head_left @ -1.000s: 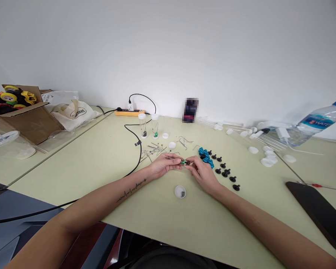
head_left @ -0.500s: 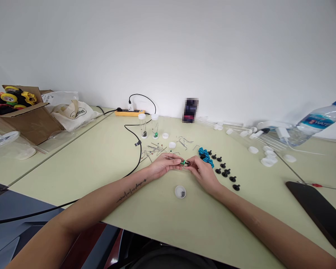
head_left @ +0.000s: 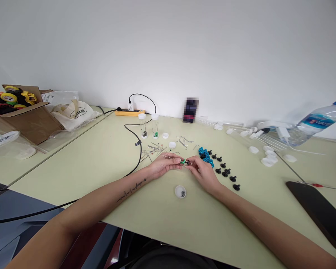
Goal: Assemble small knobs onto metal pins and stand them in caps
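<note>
Green piece (head_left: 182, 161): small, shiny, partly covered, pinched in the left hand (head_left: 165, 165). Black piece (head_left: 187, 163): small, at the green piece's right end, gripped by the right hand (head_left: 204, 172); whether joined cannot be determined. Rod (head_left: 168, 157): thin, metallic, lying slantwise across the left hand.

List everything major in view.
Small assembly: one, green and black, centre
Shallow round cup: one, white, front
Upright plastic tubes: two, clear, back
Loose plastic tubes: several, clear, right
Metal rods: several, silver, centre
Rounded parts: several, blue, right
Stemmed discs: several, black, right
Plastic bottle: one, clear, right
Flat slab: one, black, right
Power strip: one, orange, back
Cardboard box: one, brown, left
Cloth bag: one, white, left
Plastic tub: one, clear, left
Table: one, greenish, beneath
Left hand: one, centre
Right hand: one, centre
</note>
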Demonstrator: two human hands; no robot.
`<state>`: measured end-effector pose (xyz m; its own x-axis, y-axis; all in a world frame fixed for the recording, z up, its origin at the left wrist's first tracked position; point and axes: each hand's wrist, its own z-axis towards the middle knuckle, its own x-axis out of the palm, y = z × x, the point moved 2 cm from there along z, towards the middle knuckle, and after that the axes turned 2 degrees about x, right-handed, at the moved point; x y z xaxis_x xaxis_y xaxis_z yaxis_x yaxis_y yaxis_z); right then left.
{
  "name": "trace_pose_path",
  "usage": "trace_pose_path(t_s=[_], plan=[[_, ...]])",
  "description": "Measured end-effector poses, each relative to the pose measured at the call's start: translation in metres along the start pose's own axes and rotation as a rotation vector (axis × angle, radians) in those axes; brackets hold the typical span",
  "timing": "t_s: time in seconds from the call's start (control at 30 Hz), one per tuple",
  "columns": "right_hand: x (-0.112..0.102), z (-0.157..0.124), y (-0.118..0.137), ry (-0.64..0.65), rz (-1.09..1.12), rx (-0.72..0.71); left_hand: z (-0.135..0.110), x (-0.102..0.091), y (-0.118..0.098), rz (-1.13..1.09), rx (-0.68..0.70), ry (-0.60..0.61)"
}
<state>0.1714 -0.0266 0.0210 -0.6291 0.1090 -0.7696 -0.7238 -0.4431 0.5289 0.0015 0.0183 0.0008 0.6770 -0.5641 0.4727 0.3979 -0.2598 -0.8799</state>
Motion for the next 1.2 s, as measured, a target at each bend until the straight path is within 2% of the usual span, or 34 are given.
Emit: trace_pose_path(t_s=[0.2,0.4,0.6,0.8,1.1,1.2], plan=[[0.0002,0.0005,-0.0011,0.064,-0.02,-0.004,-0.0012,0.001,0.0009,-0.003,-0.03,-0.006],[0.0011,-0.0003,-0.0007,-0.004,-0.008,0.001,-0.0008,0.0007,-0.0004,0.002,-0.016,-0.006],[-0.0001,0.0002,0.0,0.082,-0.034,-0.007,-0.0008,0.0004,0.0006,0.008,-0.047,-0.009],[0.001,-0.0009,-0.0001,0.006,-0.039,0.0,-0.001,0.0017,-0.0007,0.007,-0.022,-0.01],[-0.0007,-0.0005,0.0017,0.1,-0.054,-0.025,-0.0021,0.0025,0.0001,0.014,-0.044,-0.005],[-0.0005,-0.0003,0.0015,0.067,-0.065,-0.026,-0.0016,0.0019,-0.0002,0.008,-0.034,-0.018]])
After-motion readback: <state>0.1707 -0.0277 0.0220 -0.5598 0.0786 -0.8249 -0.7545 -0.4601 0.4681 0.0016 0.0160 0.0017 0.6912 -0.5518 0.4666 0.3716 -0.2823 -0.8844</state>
